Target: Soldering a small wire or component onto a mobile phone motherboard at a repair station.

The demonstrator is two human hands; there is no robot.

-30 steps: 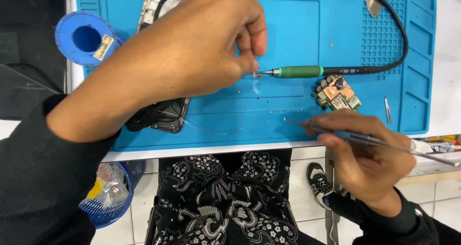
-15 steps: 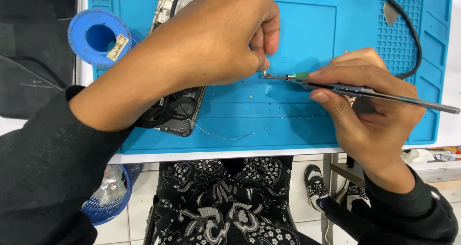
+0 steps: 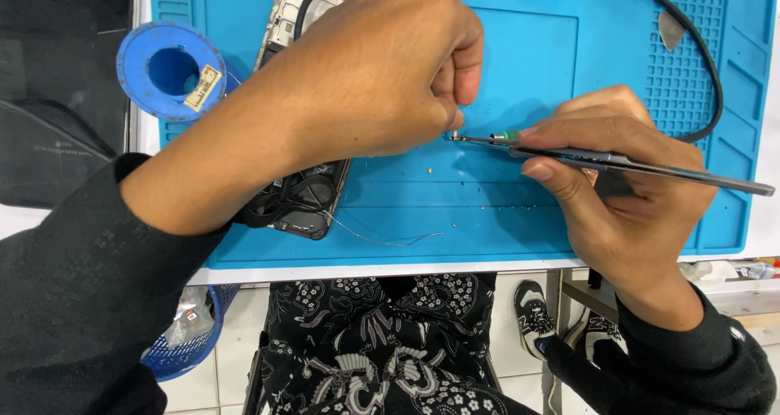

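My left hand (image 3: 382,82) reaches over the blue work mat (image 3: 528,57), its thumb and forefinger pinched on a tiny gold-coloured part (image 3: 456,137). My right hand (image 3: 626,195) grips long grey metal tweezers (image 3: 666,169) like a pen; their tips meet that part just under my left fingertips. A green-collared tool (image 3: 508,134) with a black cable (image 3: 707,65) lies under my right fingers, mostly hidden. An opened phone (image 3: 305,195) lies beneath my left wrist.
A blue spool (image 3: 171,72) stands at the mat's left edge. A thin loose wire (image 3: 390,240) and small specks lie on the mat's near part. A grey pick (image 3: 671,29) rests top right. Below the table sit a blue basket (image 3: 183,342) and shoes (image 3: 536,317).
My right hand has come up from the mat's near edge with the tweezers, covering the green tool and bringing the tips to the part. My left hand has stayed pinched in place.
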